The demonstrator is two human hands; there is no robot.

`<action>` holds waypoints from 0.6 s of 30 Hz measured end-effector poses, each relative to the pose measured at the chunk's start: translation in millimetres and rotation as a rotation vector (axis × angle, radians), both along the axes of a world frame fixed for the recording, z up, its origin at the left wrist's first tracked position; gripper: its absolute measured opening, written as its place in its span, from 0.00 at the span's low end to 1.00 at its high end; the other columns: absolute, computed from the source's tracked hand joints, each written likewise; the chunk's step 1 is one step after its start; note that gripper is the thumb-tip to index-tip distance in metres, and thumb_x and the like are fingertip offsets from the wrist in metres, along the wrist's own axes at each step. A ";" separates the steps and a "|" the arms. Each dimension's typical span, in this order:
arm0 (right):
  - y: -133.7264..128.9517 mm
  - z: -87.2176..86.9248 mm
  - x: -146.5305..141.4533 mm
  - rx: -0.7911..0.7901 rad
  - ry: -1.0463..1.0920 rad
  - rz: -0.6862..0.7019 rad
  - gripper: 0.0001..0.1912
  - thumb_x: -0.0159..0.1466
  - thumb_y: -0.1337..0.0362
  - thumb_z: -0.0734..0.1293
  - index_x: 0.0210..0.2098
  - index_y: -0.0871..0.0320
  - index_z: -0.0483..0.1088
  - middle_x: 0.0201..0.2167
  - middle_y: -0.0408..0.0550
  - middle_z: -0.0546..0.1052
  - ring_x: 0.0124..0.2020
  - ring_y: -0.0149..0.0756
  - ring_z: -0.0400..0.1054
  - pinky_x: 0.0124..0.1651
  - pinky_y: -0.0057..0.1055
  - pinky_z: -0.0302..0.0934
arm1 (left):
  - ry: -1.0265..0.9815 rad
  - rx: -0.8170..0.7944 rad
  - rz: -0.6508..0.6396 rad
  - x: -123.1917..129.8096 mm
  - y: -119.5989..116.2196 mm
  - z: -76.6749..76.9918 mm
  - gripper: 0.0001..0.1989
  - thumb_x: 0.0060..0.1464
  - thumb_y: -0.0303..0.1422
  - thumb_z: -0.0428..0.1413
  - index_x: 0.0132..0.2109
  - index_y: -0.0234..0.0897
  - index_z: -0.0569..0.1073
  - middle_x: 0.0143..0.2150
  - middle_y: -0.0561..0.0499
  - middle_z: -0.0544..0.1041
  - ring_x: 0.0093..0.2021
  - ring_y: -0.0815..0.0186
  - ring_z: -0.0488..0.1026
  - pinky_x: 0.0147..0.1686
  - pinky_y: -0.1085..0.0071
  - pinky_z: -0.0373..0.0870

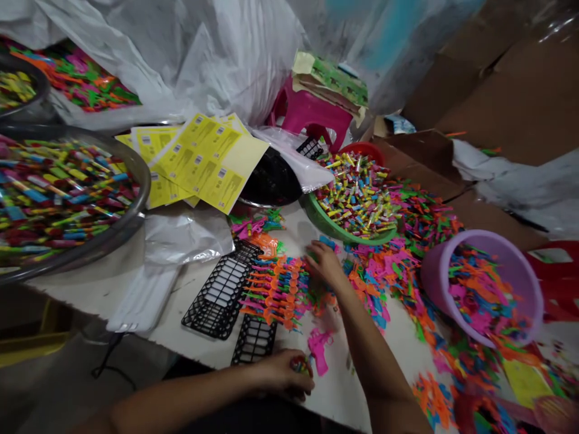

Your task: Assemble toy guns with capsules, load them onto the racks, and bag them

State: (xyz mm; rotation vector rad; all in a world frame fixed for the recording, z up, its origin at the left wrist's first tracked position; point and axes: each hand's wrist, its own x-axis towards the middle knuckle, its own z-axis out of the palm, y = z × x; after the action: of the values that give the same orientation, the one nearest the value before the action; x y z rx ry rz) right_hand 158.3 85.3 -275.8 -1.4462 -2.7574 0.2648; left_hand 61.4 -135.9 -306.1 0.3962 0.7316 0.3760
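My left hand [289, 374] is closed near the table's front edge, its fingers curled around small colourful wrapped pieces [299, 364] that are partly hidden. My right hand [326, 266] reaches across the table with bent fingers apart, at the far right corner of a stack of plastic toys [274, 290]. Those toys lie in rows of orange, pink, green and blue on a black plastic grid tray [221, 295]. A pink toy pistol [320, 349] lies just beyond my left hand. Another black grid tray [254, 340] is partly under the stack.
A large grey basin [143, 181] of colourful wrapped tubes stands at left, yellow printed sheets [203, 157] beside it. A green basin [330, 226] of similar pieces stands behind. Loose toys [366, 271] spread rightward to a purple bucket [479, 241]. A white power strip [145, 295] lies front left.
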 end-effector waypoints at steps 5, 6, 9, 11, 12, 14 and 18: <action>26.2 -31.4 -69.5 0.000 0.061 0.488 0.18 0.62 0.59 0.58 0.50 0.53 0.65 0.53 0.49 0.66 0.53 0.36 0.60 0.53 0.34 0.57 | 0.017 0.053 -0.025 2.7 -3.8 -1.3 0.20 0.29 0.35 0.64 0.33 0.34 0.67 0.21 0.58 0.70 0.20 0.74 0.66 0.25 0.74 0.64; 29.5 -36.0 -75.0 0.009 0.053 0.526 0.18 0.62 0.58 0.58 0.50 0.53 0.65 0.53 0.50 0.66 0.53 0.37 0.59 0.53 0.35 0.57 | 0.018 0.054 -0.022 1.2 -3.0 0.2 0.20 0.29 0.35 0.64 0.33 0.34 0.67 0.21 0.58 0.70 0.20 0.74 0.66 0.25 0.74 0.64; 29.8 -38.7 -62.7 0.031 0.056 0.525 0.19 0.62 0.59 0.57 0.51 0.53 0.64 0.53 0.50 0.66 0.54 0.39 0.58 0.53 0.37 0.57 | 0.008 0.042 -0.026 -5.0 0.8 6.7 0.20 0.30 0.34 0.63 0.34 0.35 0.67 0.23 0.58 0.70 0.21 0.74 0.67 0.25 0.75 0.63; 22.1 -33.8 -35.2 0.013 0.051 0.478 0.18 0.62 0.60 0.57 0.51 0.52 0.64 0.53 0.50 0.65 0.55 0.40 0.58 0.53 0.38 0.57 | -0.007 0.035 -0.039 -7.7 3.0 9.7 0.20 0.30 0.35 0.63 0.34 0.35 0.67 0.23 0.58 0.70 0.22 0.74 0.67 0.25 0.75 0.63; 16.0 -30.4 -18.7 0.003 0.042 0.444 0.18 0.62 0.60 0.57 0.51 0.51 0.65 0.53 0.50 0.65 0.55 0.40 0.57 0.53 0.38 0.57 | -0.017 0.030 -0.047 -8.1 3.6 10.1 0.21 0.30 0.35 0.63 0.34 0.35 0.67 0.23 0.57 0.70 0.22 0.74 0.67 0.25 0.75 0.63; 0.9 -22.8 14.5 -0.014 0.017 0.381 0.17 0.62 0.61 0.57 0.49 0.51 0.66 0.53 0.50 0.65 0.56 0.42 0.56 0.53 0.40 0.56 | -0.028 0.026 -0.064 -6.9 3.9 8.5 0.21 0.30 0.36 0.64 0.34 0.34 0.67 0.22 0.57 0.71 0.21 0.74 0.66 0.25 0.75 0.63; -20.9 -4.3 59.7 -0.086 -0.040 0.335 0.15 0.60 0.61 0.59 0.45 0.50 0.70 0.51 0.49 0.68 0.55 0.45 0.56 0.53 0.45 0.55 | -0.037 0.020 -0.094 -1.0 2.9 1.4 0.21 0.28 0.35 0.64 0.33 0.34 0.67 0.21 0.57 0.71 0.19 0.74 0.66 0.25 0.73 0.64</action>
State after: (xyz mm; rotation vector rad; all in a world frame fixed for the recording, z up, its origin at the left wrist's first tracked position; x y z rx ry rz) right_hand 218.0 64.4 -280.2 -1.0038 -3.0466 0.3661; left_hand 60.4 -132.9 -304.7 0.4401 0.6707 0.3021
